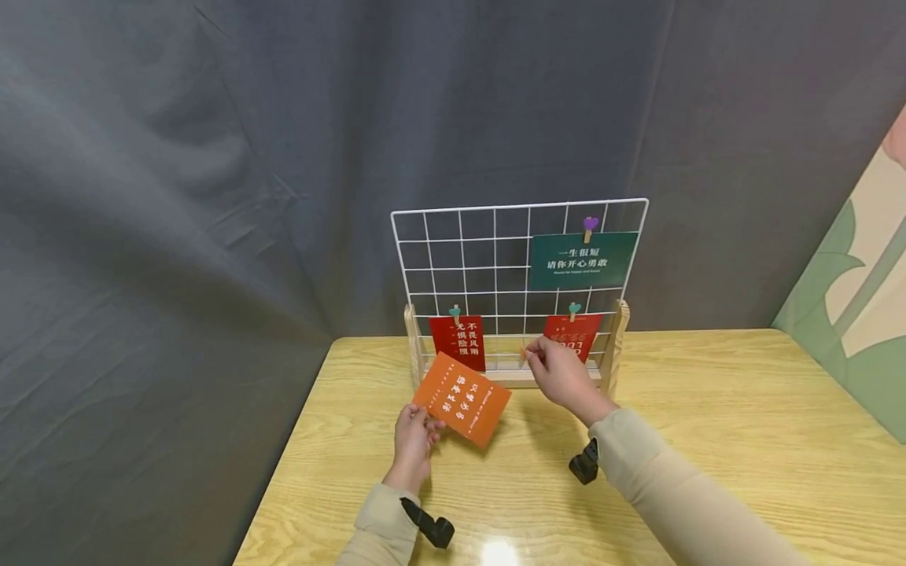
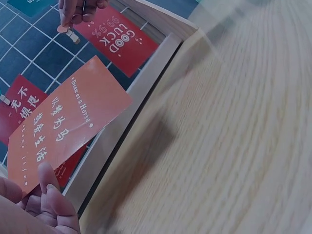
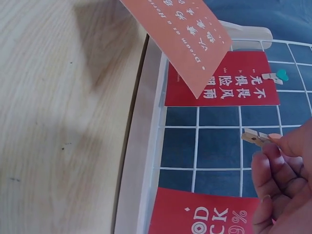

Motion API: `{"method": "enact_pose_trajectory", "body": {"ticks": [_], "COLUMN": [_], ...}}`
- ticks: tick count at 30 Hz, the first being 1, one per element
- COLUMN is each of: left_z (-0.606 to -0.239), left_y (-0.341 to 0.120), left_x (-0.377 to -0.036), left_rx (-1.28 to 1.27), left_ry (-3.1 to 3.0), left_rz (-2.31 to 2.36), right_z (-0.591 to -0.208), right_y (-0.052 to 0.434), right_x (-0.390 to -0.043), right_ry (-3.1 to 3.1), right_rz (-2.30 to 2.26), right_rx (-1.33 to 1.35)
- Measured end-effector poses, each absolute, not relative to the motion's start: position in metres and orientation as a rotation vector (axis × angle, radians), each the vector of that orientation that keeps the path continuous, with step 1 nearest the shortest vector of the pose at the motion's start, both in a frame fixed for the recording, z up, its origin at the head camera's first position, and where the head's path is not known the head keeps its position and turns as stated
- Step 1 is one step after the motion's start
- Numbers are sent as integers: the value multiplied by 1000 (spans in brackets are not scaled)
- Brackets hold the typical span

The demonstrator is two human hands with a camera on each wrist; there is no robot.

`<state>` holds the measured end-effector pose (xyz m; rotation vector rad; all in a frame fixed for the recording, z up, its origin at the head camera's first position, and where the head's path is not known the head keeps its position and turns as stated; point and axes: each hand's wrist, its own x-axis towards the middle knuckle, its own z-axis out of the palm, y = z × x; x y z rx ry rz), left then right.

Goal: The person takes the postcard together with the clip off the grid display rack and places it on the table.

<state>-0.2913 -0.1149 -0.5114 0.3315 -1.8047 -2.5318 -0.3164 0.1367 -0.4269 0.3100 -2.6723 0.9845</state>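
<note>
An orange card [image 1: 463,399] with white lettering is pinched at its lower left corner by my left hand [image 1: 414,440], tilted above the table. My right hand [image 1: 562,376] pinches a small wooden clothespin [image 3: 254,138] with an orange piece on it, in front of the white wire grid [image 1: 495,267]. Two red cards hang low on the grid: one on the left [image 1: 460,343] and a "Good Luck" one [image 1: 572,334] beside my right hand, which partly covers it. Each hangs from a clothespin with a teal heart. Upper right is a green card [image 1: 582,261] under a purple-heart clothespin [image 1: 591,228].
The grid stands in a wooden base with side posts [image 1: 616,346] at the back of the wood-grain table [image 1: 708,440]. Behind it hangs a grey cloth [image 1: 495,102]. A panel with a painted plant [image 1: 856,314] stands at the right.
</note>
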Motion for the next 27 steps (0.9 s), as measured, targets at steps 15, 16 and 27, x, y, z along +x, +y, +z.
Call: {"method": "enact_pose_trajectory", "body": {"ticks": [15, 16, 27], "left_z": [-516, -517, -519], "left_y": [-125, -125, -128], "left_x": [-290, -290, -290], "left_rx": [297, 294, 305], "left_ry": [-1911, -1913, -1941], "left_rz": [-2480, -2483, -2476], "right_z": [-441, -442, -455], "right_y": [141, 141, 147], "right_x": [-310, -309, -302], "right_ry": [-2721, -2721, -2710], "right_rz": [981, 979, 995], "right_rx": [319, 317, 320]}}
